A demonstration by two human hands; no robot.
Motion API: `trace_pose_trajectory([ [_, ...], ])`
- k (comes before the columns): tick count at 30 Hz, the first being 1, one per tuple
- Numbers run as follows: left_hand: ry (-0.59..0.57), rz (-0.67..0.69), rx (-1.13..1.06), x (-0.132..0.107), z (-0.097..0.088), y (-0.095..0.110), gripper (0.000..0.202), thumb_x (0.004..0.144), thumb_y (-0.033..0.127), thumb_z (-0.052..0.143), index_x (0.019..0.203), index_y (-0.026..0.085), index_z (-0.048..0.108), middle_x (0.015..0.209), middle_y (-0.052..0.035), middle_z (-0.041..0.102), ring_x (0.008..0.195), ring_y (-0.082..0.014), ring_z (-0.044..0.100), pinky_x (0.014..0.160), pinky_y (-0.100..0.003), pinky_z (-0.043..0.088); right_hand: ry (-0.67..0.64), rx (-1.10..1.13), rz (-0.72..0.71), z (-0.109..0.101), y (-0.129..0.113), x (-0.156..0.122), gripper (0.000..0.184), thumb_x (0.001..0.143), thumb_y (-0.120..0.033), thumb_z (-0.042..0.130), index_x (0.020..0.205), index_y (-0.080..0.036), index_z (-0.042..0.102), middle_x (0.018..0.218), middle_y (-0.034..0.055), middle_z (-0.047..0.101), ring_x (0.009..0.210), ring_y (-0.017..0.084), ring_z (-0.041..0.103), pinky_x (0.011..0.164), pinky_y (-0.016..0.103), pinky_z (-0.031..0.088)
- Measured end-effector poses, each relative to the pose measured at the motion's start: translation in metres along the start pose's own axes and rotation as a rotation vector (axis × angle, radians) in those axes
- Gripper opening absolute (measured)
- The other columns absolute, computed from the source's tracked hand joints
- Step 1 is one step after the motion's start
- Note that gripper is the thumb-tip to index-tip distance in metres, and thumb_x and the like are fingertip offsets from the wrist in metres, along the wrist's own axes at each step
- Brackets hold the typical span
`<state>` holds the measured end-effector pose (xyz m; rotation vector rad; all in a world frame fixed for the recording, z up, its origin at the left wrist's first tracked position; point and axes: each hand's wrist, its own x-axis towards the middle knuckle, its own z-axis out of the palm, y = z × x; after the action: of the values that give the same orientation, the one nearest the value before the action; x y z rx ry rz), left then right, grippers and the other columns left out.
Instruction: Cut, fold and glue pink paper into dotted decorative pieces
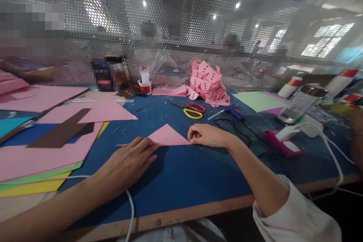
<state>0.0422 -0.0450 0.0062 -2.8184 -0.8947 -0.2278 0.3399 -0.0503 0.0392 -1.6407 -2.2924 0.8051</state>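
Observation:
A pink sheet of paper [168, 136], folded to a triangular point at the far side, lies flat on the blue tabletop in front of me. My left hand [135, 157] presses its bent fingers onto the left part of the fold, covering much of that side; a thin pink tip shows beyond the knuckles. At the right corner, my right hand [208, 135] is closed, its curled fingers and thumb on the paper's edge. Just beyond the paper lie scissors [194, 110] with one red and one yellow handle, blades pointing left.
Pink cutouts with dark dots [205, 81] are piled at the back, beside a paper cup [145, 87]. Coloured sheets [51, 159] are stacked left. A blue glue gun [235, 112], magenta device [283, 144] and clear jar [302, 104] stand right. White cables cross the table edge.

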Motion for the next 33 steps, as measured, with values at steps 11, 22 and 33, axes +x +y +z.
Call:
trace_pose_trajectory([
  [11, -0.009, -0.106, 0.02, -0.008, -0.004, 0.002, 0.034, 0.101, 0.034, 0.037, 0.123, 0.024, 0.061, 0.115, -0.0093, 0.061, 0.103, -0.0235, 0.057, 0.078, -0.036, 0.053, 0.004, -0.004, -0.005, 0.001, 0.001, 0.0, 0.011, 0.08, -0.022, 0.063, 0.09, -0.021, 0.067, 0.089, 0.0013, 0.069, 0.078, 0.015, 0.061, 0.064, 0.023, 0.04],
  [22, -0.004, -0.201, 0.003, -0.021, -0.006, -0.004, 0.038, 0.101, 0.037, 0.036, 0.124, 0.018, 0.061, 0.115, -0.0106, 0.061, 0.105, -0.0249, 0.056, 0.086, -0.04, 0.053, 0.0, 0.049, -0.022, 0.003, 0.005, 0.001, 0.012, 0.078, -0.021, 0.064, 0.089, -0.019, 0.067, 0.086, 0.0015, 0.068, 0.076, 0.015, 0.06, 0.064, 0.023, 0.04],
  [33, 0.004, -0.275, 0.042, -0.031, -0.013, -0.003, 0.035, 0.101, 0.036, 0.038, 0.122, 0.024, 0.063, 0.114, -0.0074, 0.062, 0.105, -0.0238, 0.056, 0.089, -0.04, 0.048, -0.005, 0.072, -0.054, 0.005, 0.012, 0.003, 0.01, 0.08, -0.024, 0.062, 0.088, -0.019, 0.065, 0.085, 0.0012, 0.067, 0.076, 0.015, 0.06, 0.066, 0.024, 0.043],
])
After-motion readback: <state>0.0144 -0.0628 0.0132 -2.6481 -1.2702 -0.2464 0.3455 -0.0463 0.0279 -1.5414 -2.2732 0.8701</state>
